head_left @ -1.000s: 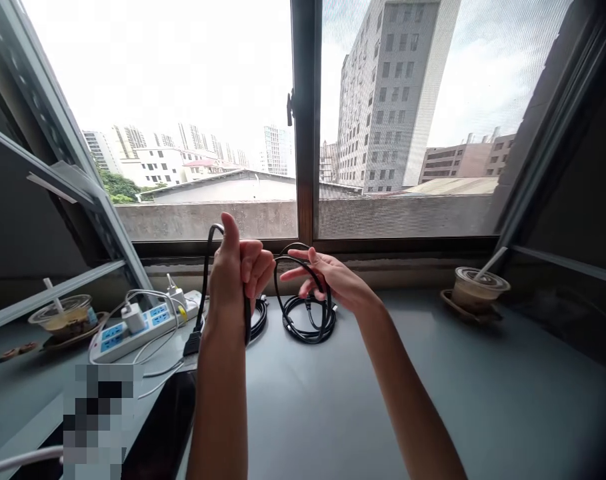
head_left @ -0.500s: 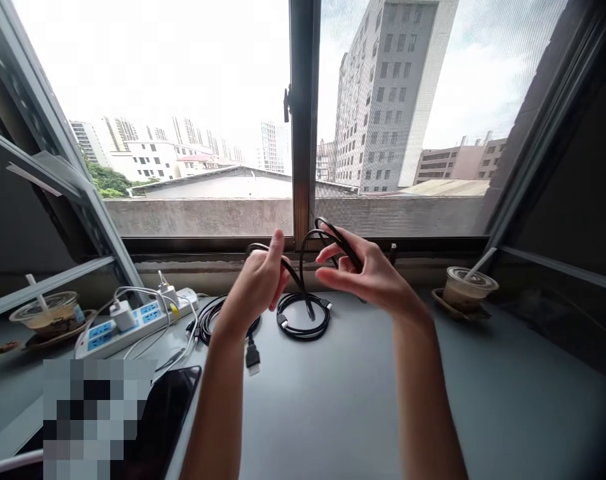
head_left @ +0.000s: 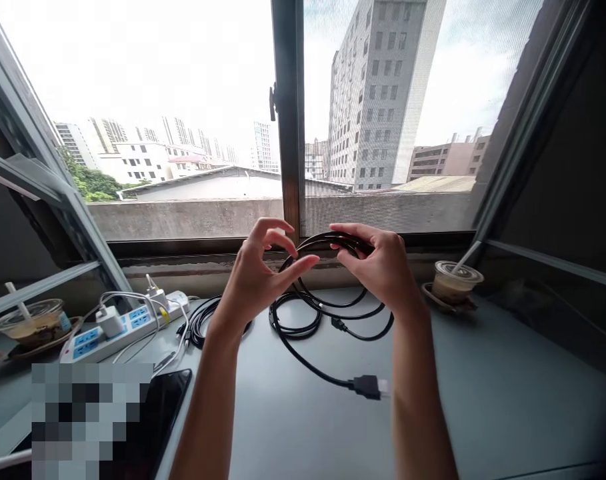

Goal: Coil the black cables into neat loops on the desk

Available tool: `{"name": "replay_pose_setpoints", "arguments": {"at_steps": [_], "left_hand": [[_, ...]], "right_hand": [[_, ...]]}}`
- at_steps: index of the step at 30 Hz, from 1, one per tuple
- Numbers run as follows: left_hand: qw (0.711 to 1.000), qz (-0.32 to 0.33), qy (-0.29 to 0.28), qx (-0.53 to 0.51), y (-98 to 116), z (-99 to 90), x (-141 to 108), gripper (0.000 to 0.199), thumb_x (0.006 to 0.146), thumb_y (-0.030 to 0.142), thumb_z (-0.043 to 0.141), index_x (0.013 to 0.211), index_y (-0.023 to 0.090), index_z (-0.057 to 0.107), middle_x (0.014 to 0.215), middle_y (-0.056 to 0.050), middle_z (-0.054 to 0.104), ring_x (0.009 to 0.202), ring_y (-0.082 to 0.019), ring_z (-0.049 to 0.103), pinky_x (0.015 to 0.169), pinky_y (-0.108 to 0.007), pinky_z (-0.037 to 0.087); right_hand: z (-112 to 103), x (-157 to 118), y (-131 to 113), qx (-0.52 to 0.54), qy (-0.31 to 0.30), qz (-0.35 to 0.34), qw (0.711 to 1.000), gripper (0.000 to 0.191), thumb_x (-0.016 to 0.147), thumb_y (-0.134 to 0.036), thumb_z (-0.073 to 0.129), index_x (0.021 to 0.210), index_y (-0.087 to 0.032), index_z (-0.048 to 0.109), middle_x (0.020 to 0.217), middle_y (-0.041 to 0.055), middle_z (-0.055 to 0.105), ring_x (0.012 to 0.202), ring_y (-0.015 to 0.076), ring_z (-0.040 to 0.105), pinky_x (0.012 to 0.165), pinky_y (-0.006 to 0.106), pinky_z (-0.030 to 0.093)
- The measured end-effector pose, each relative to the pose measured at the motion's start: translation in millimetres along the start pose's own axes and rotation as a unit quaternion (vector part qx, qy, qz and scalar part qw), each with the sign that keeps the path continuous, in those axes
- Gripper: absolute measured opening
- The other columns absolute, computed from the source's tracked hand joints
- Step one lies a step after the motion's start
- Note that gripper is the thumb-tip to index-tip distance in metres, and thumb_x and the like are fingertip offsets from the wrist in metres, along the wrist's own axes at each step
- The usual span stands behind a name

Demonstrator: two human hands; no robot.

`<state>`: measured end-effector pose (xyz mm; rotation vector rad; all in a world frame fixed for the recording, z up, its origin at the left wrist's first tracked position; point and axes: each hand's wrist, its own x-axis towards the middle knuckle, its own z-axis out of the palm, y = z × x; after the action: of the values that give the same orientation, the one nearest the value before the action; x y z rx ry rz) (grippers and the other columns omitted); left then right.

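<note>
My right hand (head_left: 383,263) grips the top of a loosely coiled black HDMI cable (head_left: 327,381), holding it above the desk. One plug (head_left: 367,387) with a metal tip hangs at the lower front, pointing right. A second black plug (head_left: 339,325) dangles below the loops. My left hand (head_left: 263,270) is at the coil's left side, its fingers curved and thumb apart from them, with the cable passing close by the thumb. Behind the hanging loops, a second coiled black cable (head_left: 295,333) lies on the desk. Another black coil (head_left: 197,327) rests farther left, partly hidden by my left forearm.
On the left stand a power strip (head_left: 127,333) with white chargers and wires, a lidded drink cup (head_left: 33,323) and a dark-screened tablet (head_left: 170,400), partly blurred out. A second cup (head_left: 455,283) sits at right on the grey desk (head_left: 307,440), before the window.
The cable has been gathered into wider loops in my right hand, and its plug now hangs in front. My left hand has turned and its fingers have spread. The view has shifted slightly right.
</note>
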<state>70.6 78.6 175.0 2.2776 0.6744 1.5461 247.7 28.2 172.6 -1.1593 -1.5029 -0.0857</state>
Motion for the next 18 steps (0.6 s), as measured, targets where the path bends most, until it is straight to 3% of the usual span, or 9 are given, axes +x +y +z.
{"name": "replay_pose_setpoints", "arguments": {"at_steps": [2, 4, 7, 10, 15, 18], "left_hand": [[0.999, 0.029, 0.003, 0.046, -5, 4.8, 0, 0.065, 0.063, 0.042, 0.074, 0.12, 0.025, 0.048, 0.119, -0.008, 0.056, 0.105, -0.021, 0.053, 0.09, -0.034, 0.039], [0.998, 0.028, -0.014, 0.061, -15, 11.6, 3, 0.059, 0.068, 0.042, 0.07, 0.121, 0.025, 0.05, 0.124, -0.008, 0.052, 0.11, -0.022, 0.05, 0.091, -0.035, 0.038], [0.998, -0.011, -0.053, -0.009, -31, 20.3, 7, 0.029, 0.079, 0.039, 0.059, 0.099, 0.019, 0.064, 0.104, -0.008, 0.061, 0.093, -0.018, 0.057, 0.08, -0.029, 0.042], [0.99, -0.064, -0.057, -0.115, -44, 23.4, 10, 0.025, 0.08, 0.039, 0.058, 0.085, 0.016, 0.068, 0.089, -0.007, 0.064, 0.08, -0.015, 0.059, 0.069, -0.023, 0.043], [0.973, -0.1, 0.075, -0.196, -56, 21.4, 12, 0.032, 0.075, 0.038, 0.063, 0.052, 0.016, 0.06, 0.047, 0.0, 0.054, 0.049, -0.01, 0.054, 0.05, -0.02, 0.04], [0.934, -0.133, 0.136, -0.302, -53, 19.3, 11, 0.042, 0.072, 0.037, 0.067, 0.042, 0.018, 0.044, 0.031, 0.007, 0.035, 0.027, -0.005, 0.034, 0.031, -0.021, 0.023]], "right_hand": [[-2, -2, -6, 0.023, -0.003, -0.006, 1.0, 0.034, 0.071, -0.012, 0.059, 0.103, -0.018, 0.068, 0.095, 0.0027, 0.071, 0.084, 0.0172, 0.067, 0.079, 0.028, 0.054], [-4, -5, -13, 0.048, 0.0, -0.006, 0.999, 0.035, 0.069, -0.012, 0.06, 0.102, -0.019, 0.069, 0.091, 0.0017, 0.071, 0.081, 0.0169, 0.067, 0.076, 0.028, 0.055], [-9, -9, -20, 0.079, 0.023, -0.006, 0.997, 0.036, 0.067, -0.011, 0.06, 0.101, -0.021, 0.07, 0.087, -0.0002, 0.071, 0.077, 0.016, 0.068, 0.07, 0.025, 0.056], [-10, -8, -16, 0.112, 0.048, -0.002, 0.993, 0.039, 0.066, -0.01, 0.059, 0.101, -0.024, 0.069, 0.088, -0.001, 0.07, 0.078, 0.015, 0.068, 0.067, 0.023, 0.055], [15, 4, 10, 0.121, 0.037, -0.007, 0.992, 0.043, 0.068, -0.015, 0.06, 0.111, -0.023, 0.063, 0.088, 0.0009, 0.067, 0.077, 0.0144, 0.064, 0.065, 0.024, 0.053], [37, 10, 20, 0.065, 0.024, 0.017, 0.997, 0.044, 0.069, -0.025, 0.065, 0.113, -0.021, 0.06, 0.078, 0.0001, 0.065, 0.068, 0.0137, 0.06, 0.059, 0.025, 0.05]]}}
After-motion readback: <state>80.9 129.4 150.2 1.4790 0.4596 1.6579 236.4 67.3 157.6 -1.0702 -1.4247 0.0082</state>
